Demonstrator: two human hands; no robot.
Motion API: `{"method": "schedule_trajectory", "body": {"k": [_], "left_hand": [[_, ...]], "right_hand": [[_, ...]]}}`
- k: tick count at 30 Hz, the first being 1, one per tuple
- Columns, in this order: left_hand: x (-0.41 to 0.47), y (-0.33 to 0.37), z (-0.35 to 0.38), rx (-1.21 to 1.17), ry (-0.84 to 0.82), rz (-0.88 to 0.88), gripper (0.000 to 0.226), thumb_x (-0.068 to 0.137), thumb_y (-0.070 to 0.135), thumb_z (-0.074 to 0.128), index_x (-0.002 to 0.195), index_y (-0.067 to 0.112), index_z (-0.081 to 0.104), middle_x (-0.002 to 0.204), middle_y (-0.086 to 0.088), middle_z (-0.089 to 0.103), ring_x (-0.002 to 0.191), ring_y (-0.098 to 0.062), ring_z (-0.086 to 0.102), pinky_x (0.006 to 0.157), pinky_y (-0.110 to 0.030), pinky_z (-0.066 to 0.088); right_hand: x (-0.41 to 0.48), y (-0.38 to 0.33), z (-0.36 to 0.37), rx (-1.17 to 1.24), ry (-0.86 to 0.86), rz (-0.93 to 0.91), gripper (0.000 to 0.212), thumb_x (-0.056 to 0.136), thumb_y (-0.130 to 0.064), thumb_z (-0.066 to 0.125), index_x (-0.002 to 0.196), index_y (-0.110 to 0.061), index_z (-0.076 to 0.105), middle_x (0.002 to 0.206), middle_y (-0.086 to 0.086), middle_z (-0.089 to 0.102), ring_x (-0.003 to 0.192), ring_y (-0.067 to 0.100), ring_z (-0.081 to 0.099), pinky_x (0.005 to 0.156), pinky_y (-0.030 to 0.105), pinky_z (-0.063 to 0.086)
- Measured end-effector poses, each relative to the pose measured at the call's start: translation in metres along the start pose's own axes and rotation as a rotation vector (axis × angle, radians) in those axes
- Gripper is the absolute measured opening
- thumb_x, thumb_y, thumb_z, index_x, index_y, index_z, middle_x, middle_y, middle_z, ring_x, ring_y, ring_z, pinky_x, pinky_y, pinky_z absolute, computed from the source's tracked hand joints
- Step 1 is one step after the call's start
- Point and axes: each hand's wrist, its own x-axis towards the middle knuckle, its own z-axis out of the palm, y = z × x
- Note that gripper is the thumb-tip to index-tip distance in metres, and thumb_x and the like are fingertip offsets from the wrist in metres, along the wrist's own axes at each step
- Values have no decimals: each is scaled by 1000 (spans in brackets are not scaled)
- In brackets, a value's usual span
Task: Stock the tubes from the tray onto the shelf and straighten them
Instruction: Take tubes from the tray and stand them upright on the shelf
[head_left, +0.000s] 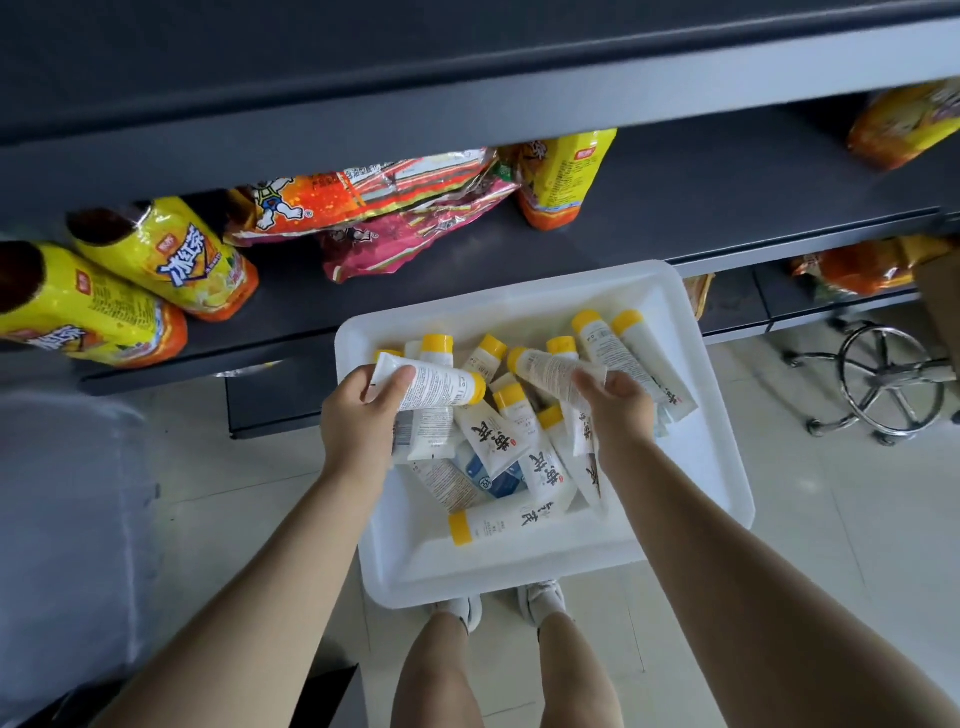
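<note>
A white tray (691, 467) stands in front of the dark shelf (675, 208) and holds several white tubes with yellow caps, lying jumbled. My left hand (358, 421) grips one tube (441, 387) by its flat end, cap pointing right, just above the tray's left side. My right hand (621, 408) grips a second tube (550, 370) by its flat end, cap pointing up and left. Both tubes are lifted a little over the pile. One loose tube (498, 522) lies crosswise at the near side of the pile.
On the shelf stand yellow iced-tea bottles (171, 260) at the left, snack bags (395, 208) in the middle and another yellow bottle (563, 176) behind the tray. A stool's chrome base (883, 379) is at the right. My feet (498, 608) are under the tray's near edge.
</note>
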Motion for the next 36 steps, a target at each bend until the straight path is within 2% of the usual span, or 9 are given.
{"method": "schedule_trajectory", "body": {"k": [4,8,11,13,17,21,26,30,36], "left_hand": [[-11,34,-5,24,-37,58,13,82,29,70,71,24,63,74,6,65,72,-13,59,67,-28,46],[-29,78,-12,26,-92,103,16,79,31,72,69,21,64,76,-1,67,71,-15,60,68,-30,46],[-49,113,-16,8,-124,149,12,79,25,72,72,20,65,75,0,67,67,-13,60,65,-28,46],[-64,136,-19,26,-128,187,12,80,23,72,71,20,65,73,2,65,65,-9,57,62,-25,44],[-99,178,-26,62,-122,297,23,79,24,74,67,9,61,64,1,53,60,-11,45,55,-23,33],[-138,214,-32,98,-26,410,43,63,51,61,65,8,54,58,0,45,58,-15,38,53,-28,28],[-190,259,-36,58,88,544,12,80,19,71,85,13,61,73,4,57,66,-8,51,54,-22,38],[-236,296,-35,41,175,656,11,79,17,72,82,11,63,69,6,56,63,-4,49,54,-23,37],[-290,350,-32,-63,179,754,11,79,15,69,76,6,64,67,2,52,61,-10,45,54,-25,31]], "right_hand": [[-19,-33,-23,97,-6,-82,15,88,-18,64,85,-7,53,69,0,51,65,12,47,56,14,40],[-37,-74,-53,116,-3,-130,14,88,-24,63,77,-19,57,73,-1,53,79,19,50,77,36,47],[-55,-111,-77,113,-8,-183,30,86,-22,67,61,-21,50,61,-2,41,66,16,42,66,33,41],[-67,-134,-94,99,-8,-244,43,82,-18,69,53,-17,37,56,-3,31,57,15,30,57,29,29],[-94,-172,-130,61,-20,-334,40,79,-24,72,57,-13,40,58,4,30,56,18,26,53,29,20],[-115,-208,-170,27,-18,-418,28,80,-26,71,70,-3,58,59,4,41,55,16,34,50,26,27],[-145,-245,-224,-48,-68,-591,26,84,-25,68,74,-3,59,61,2,44,55,15,35,50,26,26],[-173,-269,-271,-21,-60,-683,35,83,-29,69,82,5,61,70,10,51,63,20,42,53,29,29],[-206,-302,-331,175,-46,-757,19,80,-30,73,84,-16,60,82,3,62,76,21,55,62,28,41]]}}
